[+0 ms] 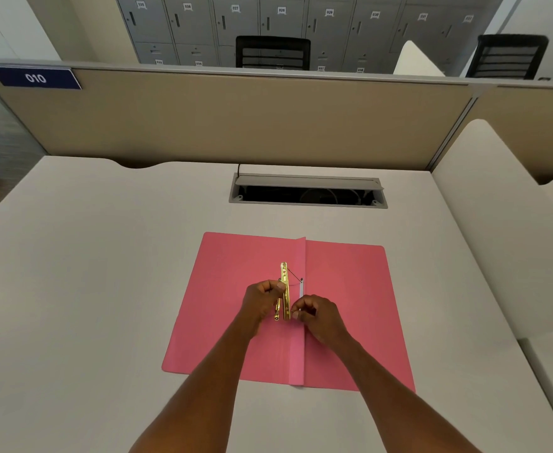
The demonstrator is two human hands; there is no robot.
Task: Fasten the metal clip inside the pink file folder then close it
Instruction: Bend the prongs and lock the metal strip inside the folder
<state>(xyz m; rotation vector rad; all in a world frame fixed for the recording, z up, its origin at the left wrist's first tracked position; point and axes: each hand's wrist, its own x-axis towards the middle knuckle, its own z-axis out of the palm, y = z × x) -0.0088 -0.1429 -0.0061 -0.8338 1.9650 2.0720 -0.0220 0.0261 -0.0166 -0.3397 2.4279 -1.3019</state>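
The pink file folder [343, 308] lies opened flat on the tabletop [89, 289], both covers spread out, its near edge not far from the tabletop's near edge and its spine fold running away from the person down the middle. The folder sits roughly central between the left and right edges of the tabletop.

Two bare forearms reach in from the near edge and meet over the spine. The left hand [260, 302] is curled around the gold metal clip [284, 289], fingers closed on the bar from its left side, holding it just left of the fold and raised on edge rather than lying flat. The right hand [317, 315] is pinched shut at the near end of the clip, thumb and fingertips pressed together on a thin prong there; exactly what is caught between them is too small to tell. A thin dark wire runs from the far part of the clip across to a small white strip [301, 288] standing at the fold, just beyond the right hand.

Beyond the folder, toward the far edge of the tabletop, a grey cable hatch [307, 182] is set into the surface with its lid tilted open. Behind it a beige partition [236, 119] rises along the far edge, with a blue label [35, 78] reading 010 at its left end. Past the partition stand two black chairs [272, 52] and a row of grey numbered lockers [301, 24].
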